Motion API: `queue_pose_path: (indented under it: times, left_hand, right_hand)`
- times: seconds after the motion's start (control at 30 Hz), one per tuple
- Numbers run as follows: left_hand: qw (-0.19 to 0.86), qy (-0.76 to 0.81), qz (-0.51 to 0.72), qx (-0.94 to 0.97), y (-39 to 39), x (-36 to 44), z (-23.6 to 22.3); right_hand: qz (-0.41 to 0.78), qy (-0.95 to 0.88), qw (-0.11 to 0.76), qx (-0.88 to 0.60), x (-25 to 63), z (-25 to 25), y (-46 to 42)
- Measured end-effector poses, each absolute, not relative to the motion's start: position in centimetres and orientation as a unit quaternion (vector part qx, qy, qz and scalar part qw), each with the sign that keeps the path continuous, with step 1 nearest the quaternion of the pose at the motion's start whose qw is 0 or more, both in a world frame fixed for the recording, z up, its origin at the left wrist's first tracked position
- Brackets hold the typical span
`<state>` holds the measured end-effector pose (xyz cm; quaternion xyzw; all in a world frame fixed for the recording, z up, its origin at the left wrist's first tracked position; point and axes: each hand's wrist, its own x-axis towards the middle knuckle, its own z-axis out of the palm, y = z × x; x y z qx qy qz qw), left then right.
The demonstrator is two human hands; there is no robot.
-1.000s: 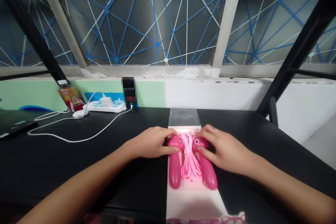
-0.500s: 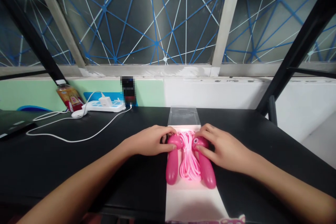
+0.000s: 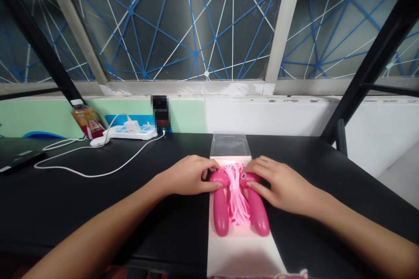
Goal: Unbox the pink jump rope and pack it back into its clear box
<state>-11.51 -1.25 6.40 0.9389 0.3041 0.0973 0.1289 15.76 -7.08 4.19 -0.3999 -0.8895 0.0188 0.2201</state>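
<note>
A pink skipping rope lies on a white box insert [image 3: 242, 253], its coiled cord [image 3: 237, 202] bunched in the middle. My left hand [image 3: 186, 176] is wrapped over the top of the left pink handle [image 3: 221, 216], and my right hand [image 3: 278, 185] grips the top of the right pink handle [image 3: 258, 216]. Both handles lie roughly lengthwise along the insert, with the cord between them. Behind the rope stands a clear plastic box part [image 3: 229, 146]. My fingers hide the handles' upper ends.
The insert rests on a black table [image 3: 98, 222]. Farther back are a white power strip [image 3: 131, 132], white cables, a white mouse [image 3: 98, 141], a juice bottle [image 3: 87, 122], a blurred dark object [image 3: 160, 113] and a dark tablet [image 3: 19, 160].
The lower end of the left handle has swung right, towards the cord. The right handle's lower end has shifted slightly left. Both hands keep hold of the handles.
</note>
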Motion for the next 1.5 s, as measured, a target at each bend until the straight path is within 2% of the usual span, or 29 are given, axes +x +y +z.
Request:
queue_pose_path:
  times: [0.2, 0.43, 0.57, 0.8, 1.0, 1.23, 1.4, 1.5]
  left_hand:
    - [0.138, 0.311, 0.102, 0.935, -1.3, -11.5, 6.2]
    - [0.117, 0.325, 0.12, 0.931, -1.4, -11.1, 5.7]
    - [0.1, 0.325, 0.13, 0.931, -1.6, -10.8, 5.3]
    - [0.087, 0.334, 0.133, 0.929, -1.5, -10.8, 5.4]
    - [0.084, 0.308, 0.126, 0.939, -1.2, -11.2, 6.0]
    - [0.035, 0.332, 0.266, 0.905, 0.3, -11.2, 5.4]
    - [0.101, 0.318, 0.201, 0.921, 2.3, -11.7, 4.2]
    - [0.103, 0.324, 0.214, 0.916, 2.7, -11.9, 3.8]
  right_hand:
    - [0.009, -0.887, 0.228, -0.402, 15.7, 3.7, -6.8]
    - [-0.144, -0.889, 0.195, -0.388, 13.6, 3.7, -8.7]
    - [-0.131, -0.93, 0.142, -0.312, 12.0, 4.5, -10.8]
    - [-0.07, -0.941, 0.091, -0.318, 12.3, 4.7, -11.5]
    - [-0.078, -0.94, 0.09, -0.32, 12.0, 4.1, -11.5]
    - [-0.091, -0.94, 0.096, -0.316, 11.7, 3.9, -11.4]
    - [-0.092, -0.935, 0.093, -0.331, 11.8, 4.0, -11.3]
    - [-0.097, -0.931, 0.095, -0.34, 11.9, 3.7, -10.9]
